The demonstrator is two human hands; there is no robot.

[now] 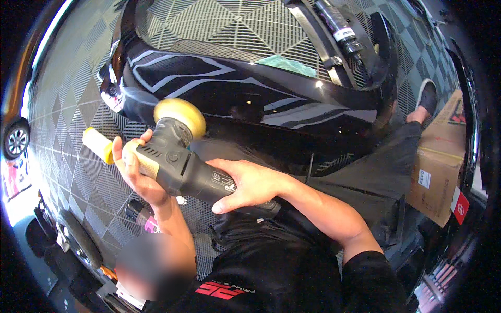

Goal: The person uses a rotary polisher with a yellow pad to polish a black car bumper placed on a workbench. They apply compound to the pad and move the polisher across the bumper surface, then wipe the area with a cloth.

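Note:
My hands carry a polisher [180, 172], black with pale yellow panels and a round yellow foam pad [180, 117]. The fingers of my left hand [138, 175] curl round the side of its head. Farther back, my right hand [248, 182] is wrapped over the black body, thumb toward me. The pad's rim is close to the left part of a glossy black car bumper [240, 94] in front of me; whether they touch I cannot tell. White light streaks reflect in the bumper's surface.
A white bottle with a yellow end [97, 144] is left of my left hand. Another bottle with a pink label [143, 216] lies nearer. Behind the bumper's front are a green cloth [289, 65] and a dark bottle [339, 28]. A cardboard box [436, 167] stands right, beside my shoe [427, 96].

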